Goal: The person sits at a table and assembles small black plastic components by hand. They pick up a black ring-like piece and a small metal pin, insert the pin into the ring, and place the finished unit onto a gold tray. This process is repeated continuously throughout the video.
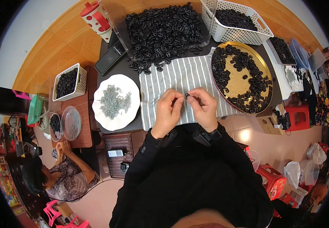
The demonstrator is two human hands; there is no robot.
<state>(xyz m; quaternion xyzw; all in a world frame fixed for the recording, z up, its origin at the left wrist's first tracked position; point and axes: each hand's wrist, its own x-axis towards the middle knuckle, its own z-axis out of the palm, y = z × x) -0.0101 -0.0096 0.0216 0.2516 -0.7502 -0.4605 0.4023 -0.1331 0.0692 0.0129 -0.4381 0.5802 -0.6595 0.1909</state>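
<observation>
Over the grey striped cloth (195,76), my two hands are close together at chest height. The fingertips of my right hand (204,109) pinch a small black piece (187,95). My left hand (169,111) is closed in a pinch just left of it; whatever is between its fingertips is too small to make out. Left of the cloth, a white scalloped plate (100,117) carries a pile of small grey pieces (113,102). To the right, a round gold tray (244,77) bears many black pieces with holes. A clear bin's heap of black oval pieces (164,30) spills onto the cloth's far edge.
A phone (110,59) and a red-and-white dotted jug (95,21) stand at the far left. White baskets (229,34) of black pieces sit at the back right and on the left table. At lower left, a person (69,171) sits by clear tubs (72,123). Red stools (272,182) stand right.
</observation>
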